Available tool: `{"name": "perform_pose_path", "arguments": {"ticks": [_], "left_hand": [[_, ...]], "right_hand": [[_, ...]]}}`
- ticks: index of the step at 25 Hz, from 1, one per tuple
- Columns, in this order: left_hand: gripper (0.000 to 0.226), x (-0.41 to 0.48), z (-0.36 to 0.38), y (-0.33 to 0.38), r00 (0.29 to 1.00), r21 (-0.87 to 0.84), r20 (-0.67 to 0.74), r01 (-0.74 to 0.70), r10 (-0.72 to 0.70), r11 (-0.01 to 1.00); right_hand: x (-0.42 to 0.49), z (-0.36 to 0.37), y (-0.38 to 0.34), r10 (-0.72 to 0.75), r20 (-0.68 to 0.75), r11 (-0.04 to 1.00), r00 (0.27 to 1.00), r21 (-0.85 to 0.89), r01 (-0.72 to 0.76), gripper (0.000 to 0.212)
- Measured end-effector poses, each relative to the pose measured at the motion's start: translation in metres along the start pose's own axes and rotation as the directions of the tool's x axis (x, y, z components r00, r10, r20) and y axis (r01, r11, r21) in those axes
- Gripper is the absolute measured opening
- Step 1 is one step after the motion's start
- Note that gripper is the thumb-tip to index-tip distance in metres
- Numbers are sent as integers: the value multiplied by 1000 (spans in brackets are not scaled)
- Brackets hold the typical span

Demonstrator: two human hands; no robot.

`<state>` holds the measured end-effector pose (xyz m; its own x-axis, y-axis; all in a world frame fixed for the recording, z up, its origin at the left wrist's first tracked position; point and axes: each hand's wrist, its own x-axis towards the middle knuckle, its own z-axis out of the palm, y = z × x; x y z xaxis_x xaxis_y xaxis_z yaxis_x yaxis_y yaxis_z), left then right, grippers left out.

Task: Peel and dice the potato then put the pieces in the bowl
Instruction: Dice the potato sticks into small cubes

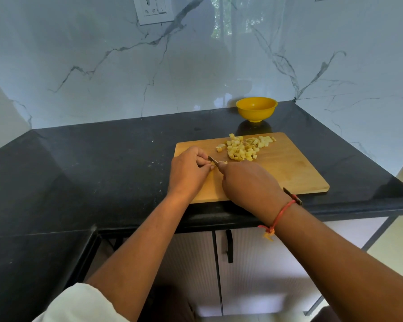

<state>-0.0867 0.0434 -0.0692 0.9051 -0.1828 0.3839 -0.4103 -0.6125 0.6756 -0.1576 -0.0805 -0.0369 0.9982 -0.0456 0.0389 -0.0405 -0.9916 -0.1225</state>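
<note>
A wooden cutting board lies on the black counter. Several pale yellow potato cubes are heaped at its far middle. My right hand is closed around a knife; only a short part of the blade shows between my hands. My left hand sits at the board's left end, fingers curled on a small piece of potato that is mostly hidden. A yellow bowl stands behind the board against the wall, and its inside looks bare.
The black counter stretches left and wraps round the corner. A marble wall rises behind it, with a socket plate at the top. Cabinet doors with a black handle sit below the counter's front edge.
</note>
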Motion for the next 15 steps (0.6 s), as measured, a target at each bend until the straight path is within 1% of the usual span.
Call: {"name": "perform_pose_path", "arguments": {"ticks": [3, 5, 7, 9, 15], "left_hand": [[16, -2, 0, 2, 1000, 5, -12, 9, -9, 1000], [19, -2, 0, 4, 1000, 15, -14, 14, -14, 1000], [19, -1, 1, 5, 1000, 18, -11, 19, -19, 1000], [18, -2, 1, 4, 1000, 22, -13, 26, -25, 999], [19, -3, 1, 4, 999, 43, -35, 41, -40, 998]], "right_hand": [[-10, 1, 3, -9, 35, 1000, 999, -10, 10, 59], [-18, 3, 5, 20, 43, 1000, 999, -17, -20, 64], [-24, 4, 9, 69, 81, 997, 994, -39, -67, 73], [-29, 6, 14, 75, 87, 996, 993, -58, -70, 79], [-33, 2, 23, 80, -39, 996, 996, 33, -79, 62]]}}
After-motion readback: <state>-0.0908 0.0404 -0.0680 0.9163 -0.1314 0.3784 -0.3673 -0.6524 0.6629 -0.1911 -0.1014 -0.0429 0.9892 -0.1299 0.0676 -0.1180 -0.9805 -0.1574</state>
